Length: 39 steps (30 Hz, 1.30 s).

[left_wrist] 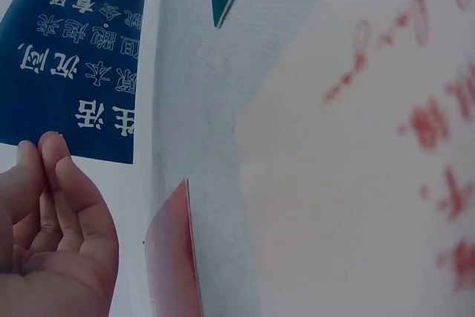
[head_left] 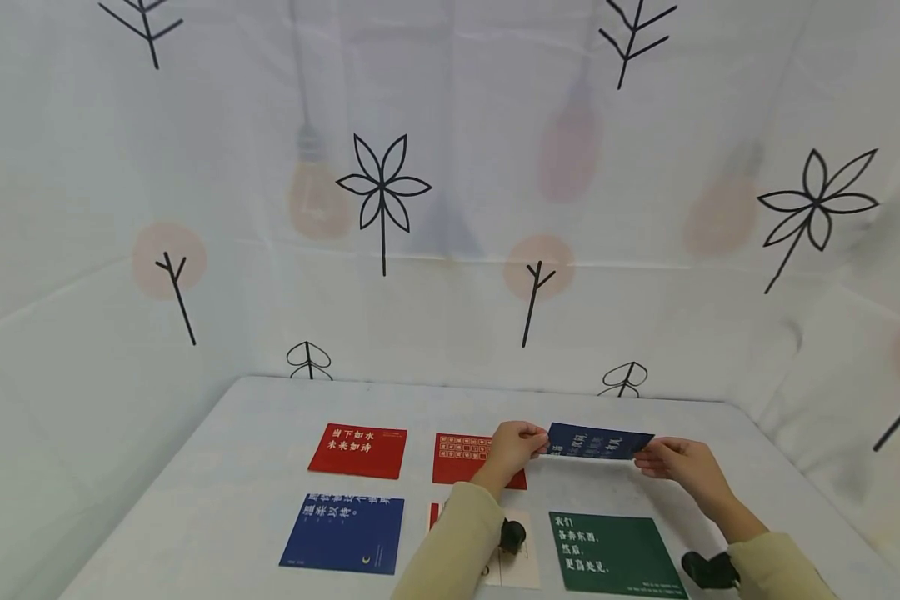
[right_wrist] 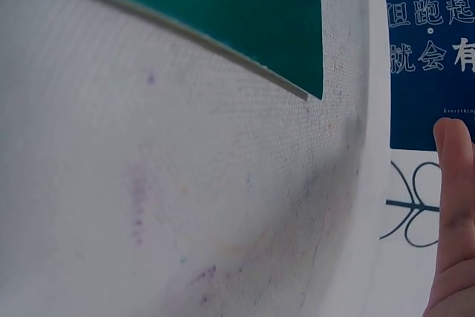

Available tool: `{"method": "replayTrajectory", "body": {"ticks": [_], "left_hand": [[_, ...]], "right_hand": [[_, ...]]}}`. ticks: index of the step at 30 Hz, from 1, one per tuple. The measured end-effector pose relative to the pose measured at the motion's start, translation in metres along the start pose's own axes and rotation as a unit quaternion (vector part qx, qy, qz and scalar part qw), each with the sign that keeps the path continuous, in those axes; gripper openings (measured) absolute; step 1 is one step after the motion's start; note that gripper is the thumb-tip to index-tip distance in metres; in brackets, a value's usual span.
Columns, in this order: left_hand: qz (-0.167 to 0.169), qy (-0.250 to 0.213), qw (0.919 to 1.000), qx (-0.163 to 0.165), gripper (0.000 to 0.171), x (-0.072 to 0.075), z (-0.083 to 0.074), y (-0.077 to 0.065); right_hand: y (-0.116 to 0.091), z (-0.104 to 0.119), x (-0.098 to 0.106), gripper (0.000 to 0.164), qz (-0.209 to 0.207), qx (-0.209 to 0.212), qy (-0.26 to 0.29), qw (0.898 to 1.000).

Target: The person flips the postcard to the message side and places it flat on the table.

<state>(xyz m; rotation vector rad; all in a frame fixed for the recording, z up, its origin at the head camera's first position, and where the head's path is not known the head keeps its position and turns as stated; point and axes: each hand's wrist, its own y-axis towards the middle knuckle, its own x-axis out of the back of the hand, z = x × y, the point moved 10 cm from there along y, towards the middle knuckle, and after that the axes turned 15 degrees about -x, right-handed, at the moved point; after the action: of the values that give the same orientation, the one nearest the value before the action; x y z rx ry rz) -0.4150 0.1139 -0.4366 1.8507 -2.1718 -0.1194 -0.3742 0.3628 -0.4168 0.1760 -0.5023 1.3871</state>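
Here, left hand (head_left: pixel 516 448) pinches left end of navy card (head_left: pixel 600 442) in its fingers; card held above bench (head_left: pixel 225 475), beyond green card (head_left: pixel 618 554), long axis running hand to hand, neither nearer; right hand (head_left: pixel 682 468) pinches right end.

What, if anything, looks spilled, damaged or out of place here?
Small purple marks speckle the white tabletop near the green card in the right wrist view; they look like stains on a pale surface. No spill shows, and the held blue card has no visible damage.
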Motion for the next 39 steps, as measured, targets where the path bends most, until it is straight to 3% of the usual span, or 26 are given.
{"method": "replayTrajectory", "body": {"ticks": [9,15,26,32,39], "left_hand": [[-0.008,-0.023,0.9986,0.048,0.007,-0.004,0.011,0.001],[-0.005,-0.027,0.9977,0.062,0.008,-0.004,0.014,0.001],[0.025,-0.053,0.9954,0.076,0.011,-0.004,0.007,-0.004],[0.044,-0.089,0.9914,0.086,0.012,-0.005,0.008,-0.007],[0.053,-0.123,0.9877,0.081,0.015,-0.007,0.008,-0.007]], "right_hand": [[-0.001,-0.001,0.002,0.037,0.005,-0.004,0.000,1.000],[-0.001,-0.002,0.001,0.036,0.010,-0.010,0.005,1.000],[-0.005,0.001,0.001,0.037,0.010,0.008,0.001,1.000],[-0.007,0.004,0.001,0.038,0.012,0.014,0.005,1.000],[-0.009,0.003,0.002,0.049,0.016,0.020,0.012,1.000]]}}
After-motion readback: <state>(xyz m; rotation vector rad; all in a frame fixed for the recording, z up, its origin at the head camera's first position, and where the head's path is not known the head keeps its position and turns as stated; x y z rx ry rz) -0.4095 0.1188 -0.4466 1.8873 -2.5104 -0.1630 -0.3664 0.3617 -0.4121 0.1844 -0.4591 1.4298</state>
